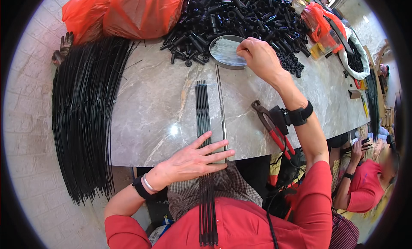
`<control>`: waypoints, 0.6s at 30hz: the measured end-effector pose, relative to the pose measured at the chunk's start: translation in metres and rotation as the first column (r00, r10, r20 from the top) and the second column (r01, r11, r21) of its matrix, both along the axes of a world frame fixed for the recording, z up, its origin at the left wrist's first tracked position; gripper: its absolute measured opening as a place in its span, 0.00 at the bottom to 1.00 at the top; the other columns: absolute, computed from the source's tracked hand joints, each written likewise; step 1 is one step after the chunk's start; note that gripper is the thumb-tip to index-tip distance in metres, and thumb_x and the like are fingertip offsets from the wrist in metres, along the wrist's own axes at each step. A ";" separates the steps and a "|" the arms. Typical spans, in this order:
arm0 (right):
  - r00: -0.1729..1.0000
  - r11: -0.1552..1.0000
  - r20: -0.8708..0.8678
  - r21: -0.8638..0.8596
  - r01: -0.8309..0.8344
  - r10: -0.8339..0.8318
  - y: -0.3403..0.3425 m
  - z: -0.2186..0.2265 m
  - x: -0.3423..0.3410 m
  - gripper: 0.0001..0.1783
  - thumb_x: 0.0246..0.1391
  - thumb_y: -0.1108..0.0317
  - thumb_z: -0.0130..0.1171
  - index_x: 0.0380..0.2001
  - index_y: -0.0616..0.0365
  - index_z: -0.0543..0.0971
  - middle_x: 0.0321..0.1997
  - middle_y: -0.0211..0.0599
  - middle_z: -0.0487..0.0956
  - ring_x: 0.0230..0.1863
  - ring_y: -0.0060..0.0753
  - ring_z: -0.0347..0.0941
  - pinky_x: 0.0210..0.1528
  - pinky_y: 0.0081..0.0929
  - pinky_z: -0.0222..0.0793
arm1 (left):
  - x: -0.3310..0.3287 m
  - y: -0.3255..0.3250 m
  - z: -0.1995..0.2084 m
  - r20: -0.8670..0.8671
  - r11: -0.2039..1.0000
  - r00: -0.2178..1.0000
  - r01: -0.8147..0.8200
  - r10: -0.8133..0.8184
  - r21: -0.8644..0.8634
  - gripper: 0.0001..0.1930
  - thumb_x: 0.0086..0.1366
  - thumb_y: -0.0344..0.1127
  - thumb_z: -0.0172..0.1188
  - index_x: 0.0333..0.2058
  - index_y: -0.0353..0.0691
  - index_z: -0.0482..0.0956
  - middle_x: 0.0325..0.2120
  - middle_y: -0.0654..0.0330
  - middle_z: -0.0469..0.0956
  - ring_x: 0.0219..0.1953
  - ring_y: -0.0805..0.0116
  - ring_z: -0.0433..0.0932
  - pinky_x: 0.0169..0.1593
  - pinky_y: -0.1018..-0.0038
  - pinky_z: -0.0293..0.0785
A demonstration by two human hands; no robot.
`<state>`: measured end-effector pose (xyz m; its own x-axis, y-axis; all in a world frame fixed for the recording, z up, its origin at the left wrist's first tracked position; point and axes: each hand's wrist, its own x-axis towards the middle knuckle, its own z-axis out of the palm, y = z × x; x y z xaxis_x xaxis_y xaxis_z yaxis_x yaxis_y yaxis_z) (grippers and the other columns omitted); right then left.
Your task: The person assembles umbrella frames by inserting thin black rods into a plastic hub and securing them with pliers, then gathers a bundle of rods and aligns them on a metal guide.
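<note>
My left hand [189, 163] lies with fingers spread across a narrow row of thin black rods [201, 105], pressing them near the table's front edge. The rods lie side by side and run down past the edge over my lap. A fine pale wire [210, 84] crosses them near their far ends. My right hand [262, 60] is at the right side of a round metal dish [213, 60] full of thin silvery wire pieces [226, 50]. Its thumb and fingers are pinched together at the wires; what is between the tips is hidden.
Red-handled pincers [274, 128] lie below my right forearm. A heap of black tubular parts [244, 17] covers the back. Long black rods [86, 116] hang over the left edge, near orange-red bags [137, 15]. At right are a white sack [358, 55] and another person [365, 184].
</note>
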<state>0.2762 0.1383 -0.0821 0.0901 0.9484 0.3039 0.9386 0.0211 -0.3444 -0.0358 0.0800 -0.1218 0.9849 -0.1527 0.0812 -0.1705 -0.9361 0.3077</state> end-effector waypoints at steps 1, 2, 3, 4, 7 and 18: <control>1.000 1.000 -0.004 -0.003 -0.003 0.003 -0.003 0.004 -0.003 0.09 0.53 0.68 0.52 0.30 0.60 0.79 0.35 0.45 0.79 0.41 0.50 0.76 0.42 0.41 0.71 | 0.000 0.000 0.000 0.004 1.000 1.000 -0.002 0.002 0.003 0.17 0.54 0.37 0.58 0.45 0.57 0.80 0.66 0.70 0.57 0.69 0.65 0.52 0.70 0.51 0.45; 0.998 1.000 -0.066 -0.013 -0.016 0.015 -0.004 0.006 -0.005 0.09 0.54 0.68 0.52 0.31 0.61 0.79 0.35 0.45 0.79 0.40 0.51 0.75 0.42 0.41 0.71 | -0.001 0.000 -0.001 0.009 1.000 1.000 -0.005 0.005 0.005 0.17 0.54 0.37 0.58 0.44 0.56 0.80 0.66 0.70 0.57 0.70 0.65 0.52 0.70 0.51 0.45; 0.992 0.999 -0.126 -0.021 -0.025 0.022 -0.007 0.008 -0.007 0.09 0.54 0.68 0.52 0.31 0.61 0.79 0.34 0.44 0.79 0.40 0.51 0.75 0.42 0.41 0.71 | -0.001 0.001 -0.001 0.008 1.000 1.000 -0.004 0.004 0.002 0.17 0.54 0.37 0.58 0.44 0.56 0.80 0.66 0.70 0.57 0.70 0.65 0.52 0.70 0.51 0.45; 0.992 0.999 -0.128 -0.024 -0.026 0.023 -0.011 0.010 -0.009 0.09 0.54 0.68 0.52 0.31 0.61 0.79 0.34 0.44 0.79 0.40 0.51 0.75 0.42 0.41 0.71 | -0.001 0.001 -0.001 0.002 1.000 1.000 -0.002 0.002 -0.004 0.17 0.54 0.37 0.59 0.45 0.56 0.80 0.66 0.70 0.57 0.69 0.65 0.52 0.70 0.51 0.45; 0.993 0.995 -0.081 -0.040 -0.087 0.084 -0.020 0.006 -0.016 0.08 0.54 0.69 0.52 0.31 0.61 0.78 0.34 0.44 0.79 0.40 0.52 0.75 0.42 0.42 0.70 | -0.001 0.001 0.001 -0.002 1.000 1.000 -0.002 0.002 -0.010 0.18 0.53 0.37 0.59 0.45 0.56 0.80 0.66 0.69 0.57 0.69 0.65 0.52 0.70 0.51 0.45; 0.966 0.985 0.206 -0.103 -0.140 0.159 -0.032 -0.032 -0.047 0.07 0.48 0.74 0.51 0.27 0.59 0.79 0.33 0.41 0.78 0.42 0.46 0.75 0.41 0.41 0.73 | -0.001 0.002 0.000 -0.008 1.000 1.000 -0.005 0.005 -0.025 0.22 0.52 0.34 0.60 0.48 0.58 0.78 0.66 0.70 0.58 0.69 0.64 0.54 0.70 0.50 0.46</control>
